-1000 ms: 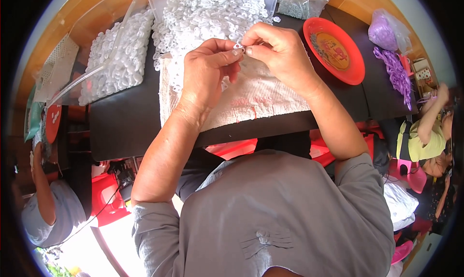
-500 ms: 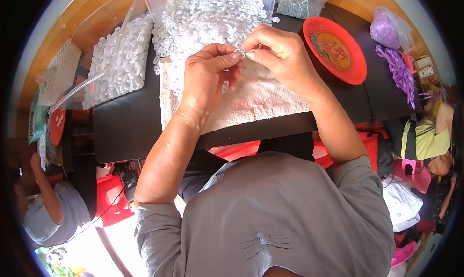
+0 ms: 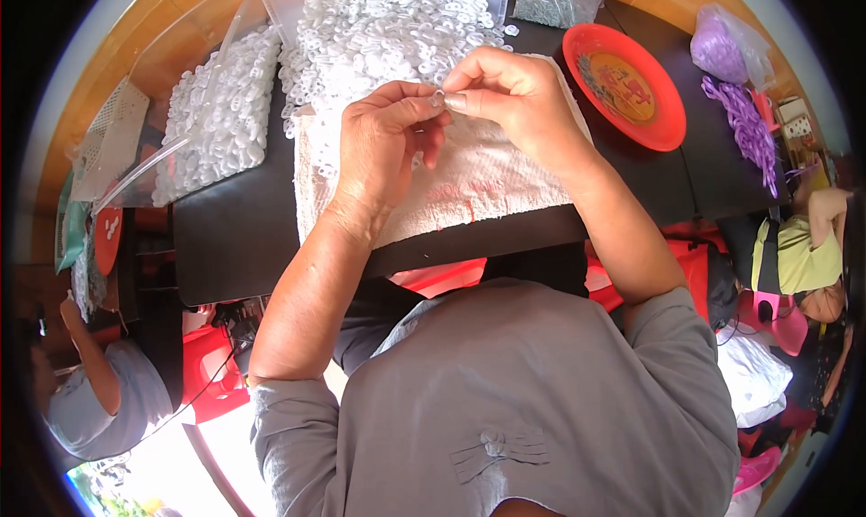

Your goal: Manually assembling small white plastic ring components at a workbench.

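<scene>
My left hand (image 3: 379,143) is closed, its thumb and forefinger pinching a small white ring-shaped plastic piece (image 3: 437,98). My right hand (image 3: 519,102) meets it from the other side, thumb and forefinger drawn together at the piece; whatever lies between those tips is too small to make out. Both hands are raised over a pale towel (image 3: 460,197) on the dark table. Just beyond them spreads a large heap of similar white pieces (image 3: 388,30), spilling from a clear bin onto the towel.
A red plate (image 3: 669,93) with small grey bits sits at the right. Behind it are a bag of grey bits (image 3: 559,7), a purple bag (image 3: 717,48) and purple chain-like strands (image 3: 744,133). Left stands a clear box of white pieces (image 3: 216,111). Other people sit at both sides.
The view has shifted slightly. My right fingertips have moved a little against the white piece, with the forefinger now arched higher over the thumb. My left hand keeps its pinch.
</scene>
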### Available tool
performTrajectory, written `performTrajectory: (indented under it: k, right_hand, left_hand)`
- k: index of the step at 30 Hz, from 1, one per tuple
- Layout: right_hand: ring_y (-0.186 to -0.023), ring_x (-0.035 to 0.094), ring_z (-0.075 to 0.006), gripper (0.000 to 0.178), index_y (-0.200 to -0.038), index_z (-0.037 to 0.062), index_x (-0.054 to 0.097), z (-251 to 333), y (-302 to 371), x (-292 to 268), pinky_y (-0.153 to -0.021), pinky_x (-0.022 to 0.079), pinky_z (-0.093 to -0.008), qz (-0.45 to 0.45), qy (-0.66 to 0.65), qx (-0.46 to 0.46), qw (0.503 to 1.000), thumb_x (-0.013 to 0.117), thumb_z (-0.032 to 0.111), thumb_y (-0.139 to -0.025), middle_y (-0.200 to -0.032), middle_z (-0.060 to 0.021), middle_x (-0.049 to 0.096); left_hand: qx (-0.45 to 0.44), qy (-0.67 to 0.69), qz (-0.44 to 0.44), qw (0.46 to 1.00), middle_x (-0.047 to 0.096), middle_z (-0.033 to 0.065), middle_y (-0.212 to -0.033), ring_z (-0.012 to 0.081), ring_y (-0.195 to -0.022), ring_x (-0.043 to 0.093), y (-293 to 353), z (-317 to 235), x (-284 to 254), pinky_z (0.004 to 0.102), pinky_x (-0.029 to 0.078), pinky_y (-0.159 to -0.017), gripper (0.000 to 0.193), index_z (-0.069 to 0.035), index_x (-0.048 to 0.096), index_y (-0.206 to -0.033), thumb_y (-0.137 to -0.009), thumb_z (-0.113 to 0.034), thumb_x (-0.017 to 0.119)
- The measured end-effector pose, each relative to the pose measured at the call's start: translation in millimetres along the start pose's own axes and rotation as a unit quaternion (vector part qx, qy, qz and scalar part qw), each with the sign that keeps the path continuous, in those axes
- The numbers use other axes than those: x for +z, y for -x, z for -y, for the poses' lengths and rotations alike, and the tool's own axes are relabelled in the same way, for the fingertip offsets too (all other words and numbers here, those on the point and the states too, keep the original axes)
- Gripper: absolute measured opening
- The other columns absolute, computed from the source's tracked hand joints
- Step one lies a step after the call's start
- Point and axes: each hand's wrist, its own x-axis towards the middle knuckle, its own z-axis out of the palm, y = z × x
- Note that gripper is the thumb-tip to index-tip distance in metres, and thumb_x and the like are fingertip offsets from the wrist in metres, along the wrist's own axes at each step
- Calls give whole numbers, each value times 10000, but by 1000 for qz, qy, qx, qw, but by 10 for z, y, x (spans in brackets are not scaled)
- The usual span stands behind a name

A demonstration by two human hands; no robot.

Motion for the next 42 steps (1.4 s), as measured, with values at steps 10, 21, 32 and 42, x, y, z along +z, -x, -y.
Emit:
performTrajectory:
  k: [10,21,32,42]
  right_hand:
    - [-833,600,-100,95,-949,26,663,-53,-7,-30,-750,470,-252,-34,-99,43,994,637,81,-876,-875,-23,655]
    - [-831,607,-135,135,-981,-17,671,-100,-16,30,-746,455,-257,-66,-209,77,973,641,72,-884,-910,-65,666]
    - [-771,628,-111,107,-945,6,662,-15,41,110,-705,459,-248,-73,-116,66,988,622,89,-893,-841,-35,666]
    - [-710,525,-56,28,-884,9,596,-122,45,132,-637,431,-216,-79,82,-71,991,601,34,-895,-773,12,597]
  left_hand:
    - [7,-18,1,1000,641,119,-748,142,-547,574,7,-8,12,253,433,-441,104,58,623,-909,-850,-27,632]
    - [23,-16,-3,1000,642,116,-751,137,-556,579,21,-9,31,250,434,-443,78,50,613,-908,-869,-18,621]
    - [27,-9,3,1000,647,110,-748,129,-557,575,37,-7,33,245,427,-449,71,45,616,-897,-875,-22,618]
    - [48,-90,-33,994,643,81,-729,98,-533,537,61,11,68,229,408,-441,85,36,620,-903,-877,-45,629]
